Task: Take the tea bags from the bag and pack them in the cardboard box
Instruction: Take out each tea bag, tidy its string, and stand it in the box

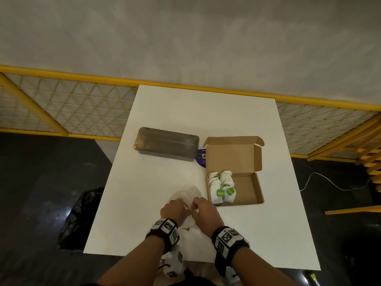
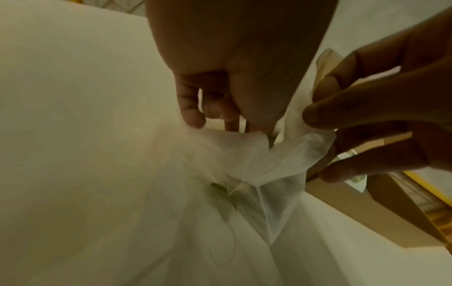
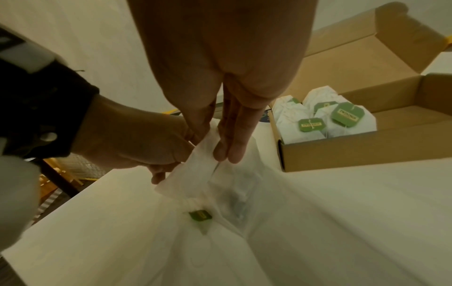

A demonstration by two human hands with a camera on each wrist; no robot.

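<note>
A white tea bag (image 3: 190,174) is held just above the crumpled clear plastic bag (image 1: 188,195) at the table's near middle. My right hand (image 3: 215,152) pinches its top edge between thumb and fingers. My left hand (image 2: 220,120) has its fingers curled on the tea bag's (image 2: 293,154) other edge. The tea bag's green tag (image 3: 200,215) hangs on its string against the plastic film. To the right stands the open cardboard box (image 1: 249,188), lid up, with several tea bags (image 1: 221,186) packed upright in its left part. The box's right part is bare.
A grey lidded plastic container (image 1: 167,144) lies at the back left of the white table (image 1: 144,203), with a purple round label (image 1: 202,158) between it and the box. A black rubbish bag (image 1: 82,215) sits on the floor at the left. Yellow mesh fencing (image 1: 61,104) runs behind.
</note>
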